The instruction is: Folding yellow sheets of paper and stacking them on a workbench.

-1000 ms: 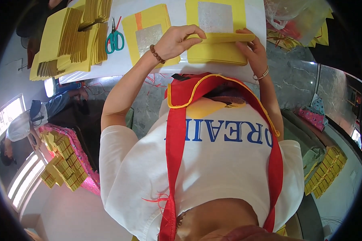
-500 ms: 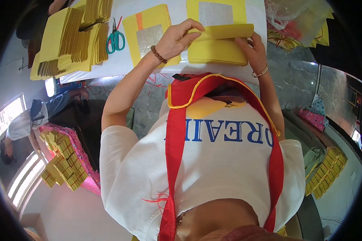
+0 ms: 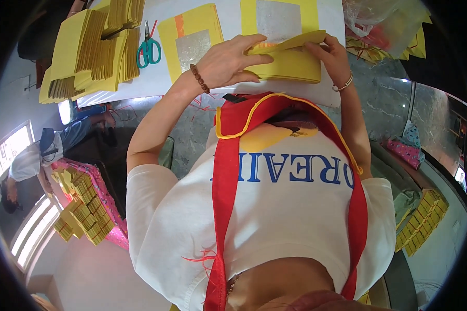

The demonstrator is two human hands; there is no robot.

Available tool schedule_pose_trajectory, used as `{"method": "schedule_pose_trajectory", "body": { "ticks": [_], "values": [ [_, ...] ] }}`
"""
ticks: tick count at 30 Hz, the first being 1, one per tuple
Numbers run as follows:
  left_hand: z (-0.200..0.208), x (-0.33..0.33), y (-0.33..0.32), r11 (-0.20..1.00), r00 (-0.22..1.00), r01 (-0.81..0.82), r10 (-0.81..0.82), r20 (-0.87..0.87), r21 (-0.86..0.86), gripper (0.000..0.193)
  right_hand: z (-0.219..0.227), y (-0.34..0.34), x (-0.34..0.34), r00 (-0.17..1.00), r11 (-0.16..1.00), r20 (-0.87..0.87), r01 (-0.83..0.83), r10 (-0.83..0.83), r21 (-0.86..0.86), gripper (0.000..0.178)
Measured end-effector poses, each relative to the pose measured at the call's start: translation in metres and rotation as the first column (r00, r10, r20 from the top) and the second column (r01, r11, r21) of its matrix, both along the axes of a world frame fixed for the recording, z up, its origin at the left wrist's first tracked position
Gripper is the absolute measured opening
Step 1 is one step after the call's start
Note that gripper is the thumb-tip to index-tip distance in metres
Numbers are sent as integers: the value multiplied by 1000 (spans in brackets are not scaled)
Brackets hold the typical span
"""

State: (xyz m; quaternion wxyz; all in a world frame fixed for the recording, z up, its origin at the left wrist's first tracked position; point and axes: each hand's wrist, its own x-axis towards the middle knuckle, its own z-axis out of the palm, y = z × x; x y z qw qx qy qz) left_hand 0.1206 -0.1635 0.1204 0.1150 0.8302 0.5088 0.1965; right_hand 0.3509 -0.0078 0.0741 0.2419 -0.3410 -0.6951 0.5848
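My right hand (image 3: 333, 58) pinches the right end of a yellow paper sheet (image 3: 296, 40), whose flap stands raised and folded over at a slant. The flap lies over a stack of yellow paper (image 3: 290, 70) at the table's near edge. My left hand (image 3: 231, 59), with a brown beaded bracelet (image 3: 198, 79), spreads its fingers across the stack's left end, beside the flap. Behind the flap lies yellow paper with a silver square (image 3: 277, 20). More yellow paper with a silver square and an orange strip (image 3: 200, 18) sits left, partly beneath my left forearm.
Teal-handled scissors (image 3: 149, 52) lie on the white tabletop (image 3: 155, 85), beside large bundles of folded yellow paper (image 3: 85, 46). At the right is a clear plastic bag (image 3: 384, 23). Another person (image 3: 28, 158) is at the far left, near stacked yellow bundles (image 3: 85, 210).
My left hand has come down and spread over the stack's left end. The flap's left part has tilted lower, uncovering more of the silver-square paper behind it; my right hand still grips its end.
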Motion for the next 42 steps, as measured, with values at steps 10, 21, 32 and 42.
{"method": "schedule_pose_trajectory", "body": {
  "ticks": [10, 21, 32, 42],
  "values": [
    [-2, -3, 6, 1000, 1000, 17, -17, 0, -5, 46, 4, -1, -1, 1000, 999, -25, 10, -11, -37, 29],
    [-6, -15, 11, 1000, 978, 6, -2, 207, -19, 21, 1, 0, 8, 993, 985, -113, -64, 46, -159, 35],
    [-11, 3, 10, 940, 833, -308, 340, 437, -146, 27, -34, -5, 10, 992, 995, -106, 70, -63, 66, 37],
    [-40, -12, 24, 948, 958, -280, 265, 110, 154, 45, -37, -5, 9, 972, 979, -236, 43, 5, 199, 32]
  ]
}}
